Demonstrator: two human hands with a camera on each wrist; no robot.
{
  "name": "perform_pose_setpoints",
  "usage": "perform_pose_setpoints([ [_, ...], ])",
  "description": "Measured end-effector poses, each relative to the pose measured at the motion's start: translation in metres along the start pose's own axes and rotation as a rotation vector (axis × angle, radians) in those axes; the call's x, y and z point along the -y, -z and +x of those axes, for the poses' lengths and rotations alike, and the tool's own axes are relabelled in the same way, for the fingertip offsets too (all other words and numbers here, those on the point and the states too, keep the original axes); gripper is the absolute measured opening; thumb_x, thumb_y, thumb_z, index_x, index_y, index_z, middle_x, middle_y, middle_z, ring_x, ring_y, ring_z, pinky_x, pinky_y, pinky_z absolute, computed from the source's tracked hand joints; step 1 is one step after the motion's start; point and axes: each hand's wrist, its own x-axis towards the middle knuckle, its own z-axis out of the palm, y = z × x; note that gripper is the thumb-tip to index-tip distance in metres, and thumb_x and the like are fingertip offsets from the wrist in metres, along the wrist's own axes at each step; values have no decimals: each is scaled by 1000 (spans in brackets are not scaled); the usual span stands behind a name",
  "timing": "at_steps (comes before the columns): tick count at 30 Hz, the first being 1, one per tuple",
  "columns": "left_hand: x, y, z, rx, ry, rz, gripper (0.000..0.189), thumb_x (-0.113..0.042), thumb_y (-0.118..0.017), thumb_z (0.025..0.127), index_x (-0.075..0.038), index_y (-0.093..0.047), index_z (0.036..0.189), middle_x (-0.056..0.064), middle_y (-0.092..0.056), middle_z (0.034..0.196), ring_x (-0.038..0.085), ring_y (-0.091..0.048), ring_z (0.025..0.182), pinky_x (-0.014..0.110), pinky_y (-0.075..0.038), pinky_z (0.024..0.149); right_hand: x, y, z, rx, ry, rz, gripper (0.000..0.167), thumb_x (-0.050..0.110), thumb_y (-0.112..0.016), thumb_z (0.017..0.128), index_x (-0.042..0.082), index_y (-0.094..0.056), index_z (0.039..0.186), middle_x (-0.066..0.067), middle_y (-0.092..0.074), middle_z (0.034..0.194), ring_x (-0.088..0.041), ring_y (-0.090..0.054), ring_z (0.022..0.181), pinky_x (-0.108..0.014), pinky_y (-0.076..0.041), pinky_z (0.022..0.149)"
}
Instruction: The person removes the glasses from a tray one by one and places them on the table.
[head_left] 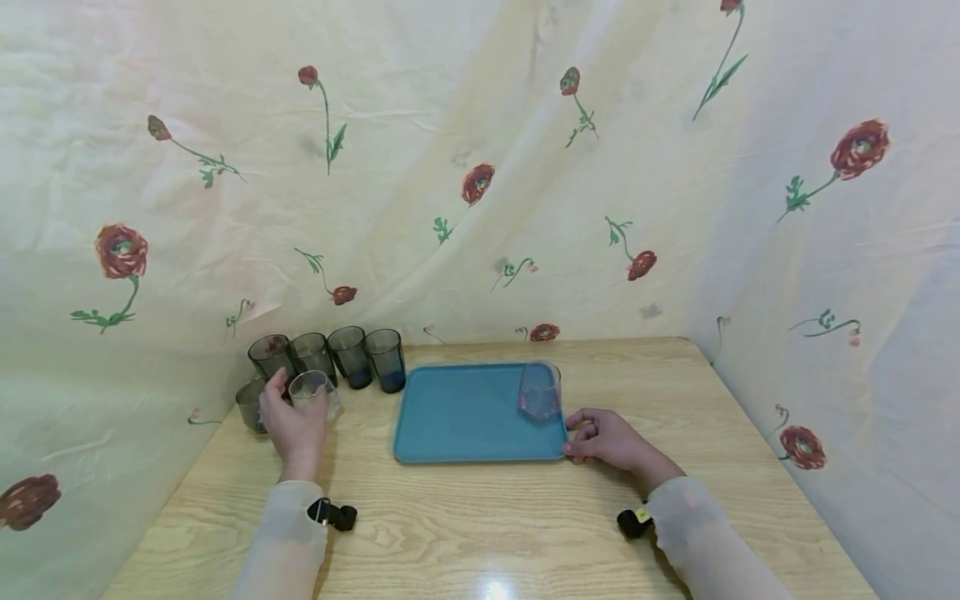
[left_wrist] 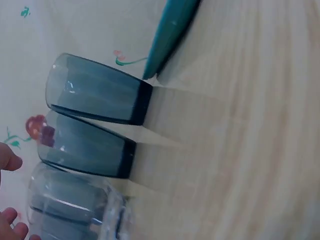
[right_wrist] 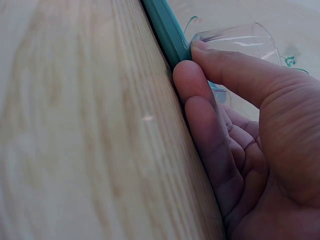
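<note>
My left hand (head_left: 296, 421) reaches over a clear glass (head_left: 330, 406), its thumb and fingers spread apart around the rim. In the left wrist view, the thumb tip (left_wrist: 11, 159) shows a small gap from that clear glass (left_wrist: 75, 200), which overlaps a dark one behind it. My right hand (head_left: 607, 437) pinches the near right corner of a blue tray (head_left: 457, 417), thumb on top of its edge and fingers curled against it from outside. On the tray's right end stands another clear glass (head_left: 540, 396), just beyond the right hand.
Dark tinted glasses stand in a row at the back left, among them one (head_left: 386, 362) beside the tray. Another dark glass (head_left: 251, 404) stands left of my left hand. A flowered curtain (head_left: 450, 100) hangs behind the wooden table (head_left: 465, 517) and along both its sides.
</note>
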Motion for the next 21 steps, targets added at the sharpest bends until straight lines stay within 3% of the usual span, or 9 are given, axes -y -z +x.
perform_pose_setpoints([
  [4,-16,-5,0,3,-69,-123,56,-9,-77,93,-3,-54,143,15,-52,142,34,-45,135,54,-36,109,-1,0,0,-4,-3,11,50,11,-81,94,-11,-54,130,-12,-71,81,-23,-69,71,-30,-58,62],
  [7,-29,-10,-3,52,-104,-189,54,-7,-77,93,-2,-54,142,13,-53,141,31,-46,134,54,-37,108,-1,0,0,-6,-5,18,51,11,-81,94,-11,-54,131,-11,-71,81,-23,-69,71,-30,-58,62],
  [14,-58,-28,-17,236,-151,-241,55,-8,-76,96,-2,-51,145,15,-52,145,37,-46,135,59,-38,108,0,-1,0,-3,0,18,50,11,-81,94,-11,-54,130,-11,-71,81,-23,-69,71,-30,-58,62],
  [21,-74,-56,-29,396,-182,-242,56,-11,-76,97,-7,-51,147,18,-49,147,37,-44,138,59,-39,111,3,0,-1,-4,-4,17,51,11,-82,93,-11,-55,130,-12,-72,81,-24,-70,72,-31,-59,63],
])
